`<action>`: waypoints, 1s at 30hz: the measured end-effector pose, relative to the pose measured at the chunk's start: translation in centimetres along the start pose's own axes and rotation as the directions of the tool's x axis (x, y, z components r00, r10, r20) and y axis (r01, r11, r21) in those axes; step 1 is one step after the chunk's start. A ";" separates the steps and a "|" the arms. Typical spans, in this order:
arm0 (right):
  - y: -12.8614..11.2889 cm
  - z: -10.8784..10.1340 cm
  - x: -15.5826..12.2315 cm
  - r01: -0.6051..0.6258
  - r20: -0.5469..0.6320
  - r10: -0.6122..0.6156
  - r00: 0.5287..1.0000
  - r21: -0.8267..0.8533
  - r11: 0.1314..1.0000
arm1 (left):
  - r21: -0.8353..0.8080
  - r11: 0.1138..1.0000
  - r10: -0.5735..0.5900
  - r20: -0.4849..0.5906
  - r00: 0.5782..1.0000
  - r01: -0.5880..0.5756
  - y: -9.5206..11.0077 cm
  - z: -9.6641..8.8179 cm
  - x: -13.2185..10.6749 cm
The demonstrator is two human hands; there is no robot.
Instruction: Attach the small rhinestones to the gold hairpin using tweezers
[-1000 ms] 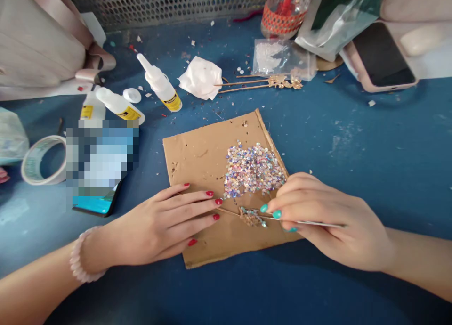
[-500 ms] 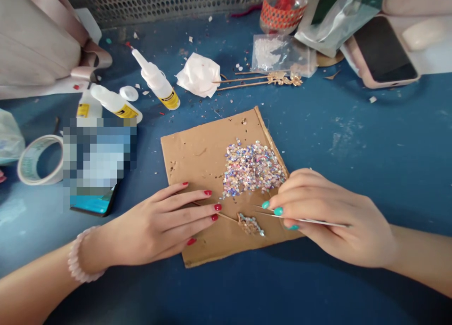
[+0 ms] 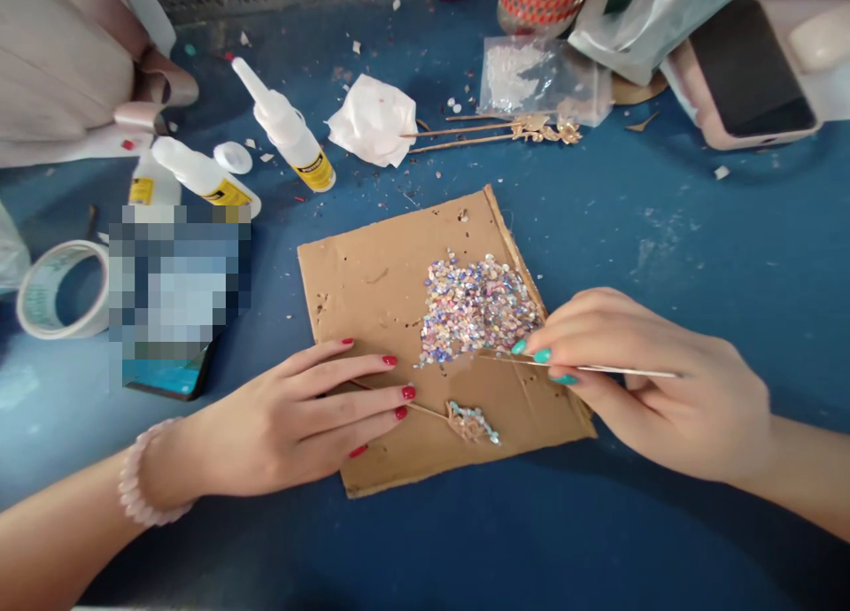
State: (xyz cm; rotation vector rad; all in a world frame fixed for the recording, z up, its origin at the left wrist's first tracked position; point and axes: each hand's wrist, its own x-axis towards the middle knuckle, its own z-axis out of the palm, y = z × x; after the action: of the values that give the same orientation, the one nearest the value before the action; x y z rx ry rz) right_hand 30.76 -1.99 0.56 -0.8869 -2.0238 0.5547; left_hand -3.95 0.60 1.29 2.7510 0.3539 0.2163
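Observation:
My left hand (image 3: pixel 285 425) lies flat on a cardboard sheet (image 3: pixel 359 292) with its fingers spread. Its fingers rest across the thin stem of a gold hairpin (image 3: pixel 468 423), whose flower-like head has pale blue stones along one side. In my right hand (image 3: pixel 654 381) is a pair of tweezers (image 3: pixel 617 370), pinched between thumb and fingers. Their tips are close together at the lower edge of a heap of small multicoloured rhinestones (image 3: pixel 475 310). Whether a stone sits between the tips is too small to tell.
Several glue bottles (image 3: pixel 296 142) stand or lie at the back left, near a tape roll (image 3: pixel 63 290) and a partly blurred phone (image 3: pixel 179 310). Behind the cardboard are crumpled tissue (image 3: pixel 374 122), gold hairpins (image 3: pixel 544 131) and a plastic bag (image 3: pixel 591 102). Another phone (image 3: pixel 753 75) lies back right.
My right hand has moved the tweezers up from beside the hairpin's head to the edge of the rhinestone heap. The tips have come closer together. My left hand stays on the stem.

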 end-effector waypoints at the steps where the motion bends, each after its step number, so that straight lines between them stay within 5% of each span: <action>1: 0.0 -0.1 0.0 -0.002 0.001 0.002 1.000 -0.014 1.000 | -0.002 1.000 0.003 0.001 1.000 -0.003 0.0 0.0 0.0; 11: 0.2 -0.1 0.0 -0.011 -0.018 0.011 1.000 -0.014 1.000 | -0.003 1.000 0.029 0.026 0.999 -0.029 -0.3 -0.4 0.6; 24: -0.1 -0.2 -0.2 0.046 0.109 -0.050 0.993 0.037 0.998 | -0.020 1.000 0.022 -0.006 1.000 -0.022 -0.2 -0.2 0.4; 30: 0.0 -0.1 -0.2 0.010 0.058 -0.012 0.998 0.041 0.999 | -0.006 1.000 0.012 -0.003 1.000 -0.012 -0.2 -0.4 0.7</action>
State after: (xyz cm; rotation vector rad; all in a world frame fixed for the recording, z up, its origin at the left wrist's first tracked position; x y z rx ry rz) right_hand 30.91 -2.13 0.51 -0.8439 -2.0612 0.6193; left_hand -3.43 1.10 1.62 2.7474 0.3376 0.2238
